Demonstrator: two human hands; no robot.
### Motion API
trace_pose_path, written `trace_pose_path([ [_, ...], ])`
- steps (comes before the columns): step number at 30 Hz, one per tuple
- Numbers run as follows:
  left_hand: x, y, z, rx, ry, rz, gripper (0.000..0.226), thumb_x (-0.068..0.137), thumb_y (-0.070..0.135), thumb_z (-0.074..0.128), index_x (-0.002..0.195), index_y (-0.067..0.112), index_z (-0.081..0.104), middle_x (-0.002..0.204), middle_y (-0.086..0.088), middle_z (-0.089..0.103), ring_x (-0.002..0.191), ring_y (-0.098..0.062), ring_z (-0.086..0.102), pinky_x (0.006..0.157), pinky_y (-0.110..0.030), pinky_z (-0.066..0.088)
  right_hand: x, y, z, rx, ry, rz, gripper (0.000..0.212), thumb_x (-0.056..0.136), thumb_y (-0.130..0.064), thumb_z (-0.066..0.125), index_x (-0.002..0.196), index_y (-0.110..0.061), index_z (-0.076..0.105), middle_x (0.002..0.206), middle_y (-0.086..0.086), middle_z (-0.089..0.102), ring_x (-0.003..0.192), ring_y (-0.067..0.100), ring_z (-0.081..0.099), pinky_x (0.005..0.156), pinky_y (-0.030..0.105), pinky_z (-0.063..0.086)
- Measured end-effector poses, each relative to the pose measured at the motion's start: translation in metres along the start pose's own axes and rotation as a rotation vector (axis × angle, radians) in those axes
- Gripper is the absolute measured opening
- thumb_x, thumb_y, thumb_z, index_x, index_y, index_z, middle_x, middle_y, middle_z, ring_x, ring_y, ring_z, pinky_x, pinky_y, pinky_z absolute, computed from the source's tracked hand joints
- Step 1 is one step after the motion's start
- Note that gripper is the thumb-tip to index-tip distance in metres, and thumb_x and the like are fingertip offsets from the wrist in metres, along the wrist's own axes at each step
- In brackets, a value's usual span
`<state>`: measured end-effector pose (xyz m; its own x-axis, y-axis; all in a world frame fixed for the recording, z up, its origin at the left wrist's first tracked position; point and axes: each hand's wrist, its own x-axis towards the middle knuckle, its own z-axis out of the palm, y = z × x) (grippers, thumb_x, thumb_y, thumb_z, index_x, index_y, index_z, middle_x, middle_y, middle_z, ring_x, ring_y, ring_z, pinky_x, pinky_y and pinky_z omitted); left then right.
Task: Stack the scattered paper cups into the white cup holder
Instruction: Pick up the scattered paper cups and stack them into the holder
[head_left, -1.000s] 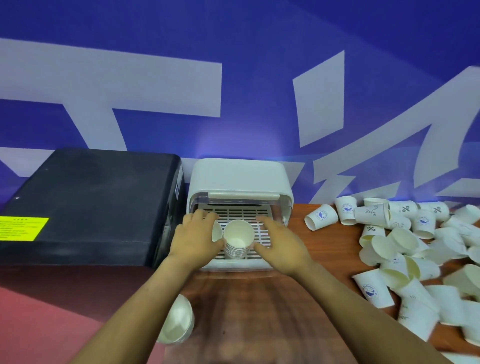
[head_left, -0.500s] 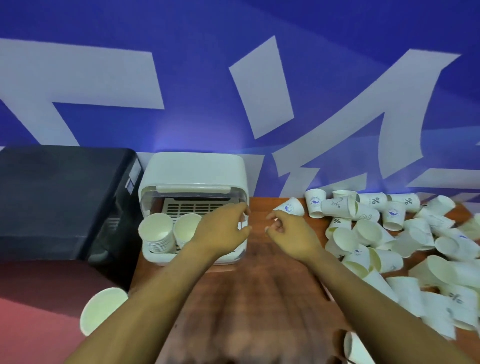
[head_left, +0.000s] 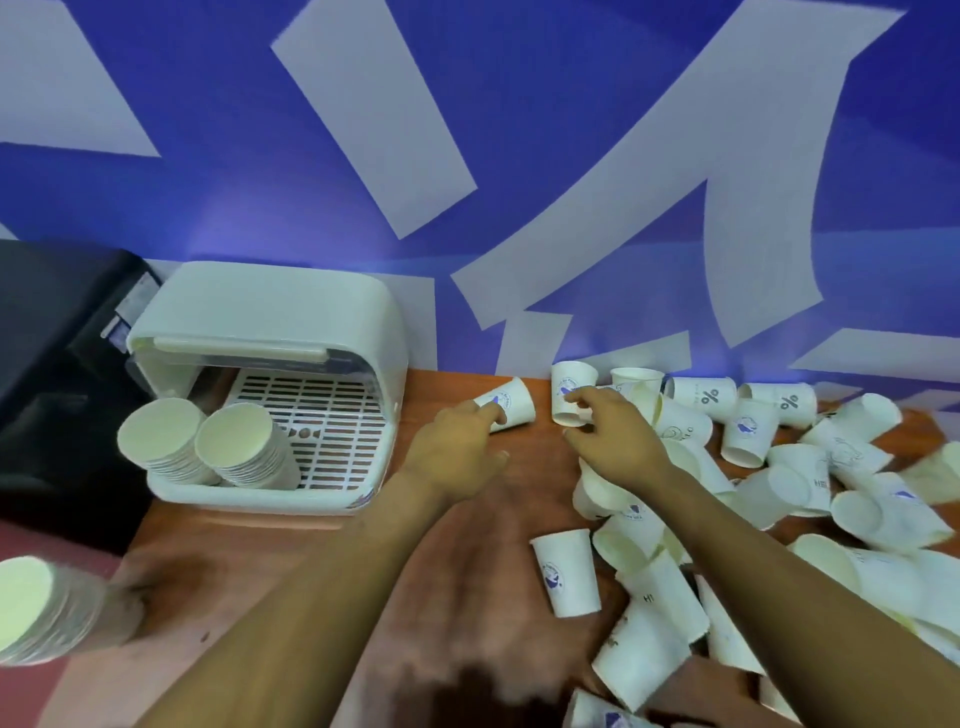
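Note:
The white cup holder (head_left: 270, 312) stands at the back left with its lid up. Two stacks of paper cups (head_left: 244, 447) lean in its left half. Loose paper cups (head_left: 779, 467) lie scattered over the right of the wooden table. My left hand (head_left: 457, 457) reaches forward, and its index fingertip touches a cup lying on its side (head_left: 514, 400). My right hand (head_left: 618, 441) curls its index finger round an upright cup (head_left: 571, 379), thumb just below the base.
A black box (head_left: 47, 338) sits left of the holder. Another stack of cups (head_left: 36, 608) lies at the table's (head_left: 249, 571) front left edge. One cup (head_left: 569, 579) stands upside down near my right forearm. A blue and white wall runs behind.
Both hands left the holder and moved right across the table to the nearest loose cups. The view swung right with them.

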<state>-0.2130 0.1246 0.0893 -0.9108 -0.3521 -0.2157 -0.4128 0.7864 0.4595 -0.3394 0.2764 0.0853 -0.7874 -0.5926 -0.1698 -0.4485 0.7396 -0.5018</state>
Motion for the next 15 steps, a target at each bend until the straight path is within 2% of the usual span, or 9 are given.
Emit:
trace_pose_path([
  [6, 0.039, 0.013, 0.012, 0.072, 0.025, -0.056, 0.052, 0.086, 0.034, 0.058, 0.135, 0.026, 0.043, 0.128, -0.001, 0.050, 0.114, -0.025, 0.046, 0.092, -0.035, 0.041, 0.026, 0.040, -0.020, -0.099, 0.028, 0.036, 0.056, 0.084, -0.030, 0.065, 0.135, -0.023, 0.044, 0.138, 0.005, 0.045, 0.124, 0.026, 0.044, 0.098, 0.040, 0.042],
  [15, 0.098, 0.019, 0.040, 0.161, -0.053, -0.159, 0.068, 0.086, 0.040, 0.061, 0.144, 0.026, 0.029, 0.143, -0.005, 0.039, 0.129, -0.029, 0.037, 0.103, -0.042, 0.036, 0.060, 0.086, -0.018, -0.151, 0.061, 0.058, 0.074, 0.074, -0.039, 0.075, 0.138, -0.025, 0.040, 0.139, 0.004, 0.043, 0.125, 0.026, 0.041, 0.098, 0.042, 0.042],
])
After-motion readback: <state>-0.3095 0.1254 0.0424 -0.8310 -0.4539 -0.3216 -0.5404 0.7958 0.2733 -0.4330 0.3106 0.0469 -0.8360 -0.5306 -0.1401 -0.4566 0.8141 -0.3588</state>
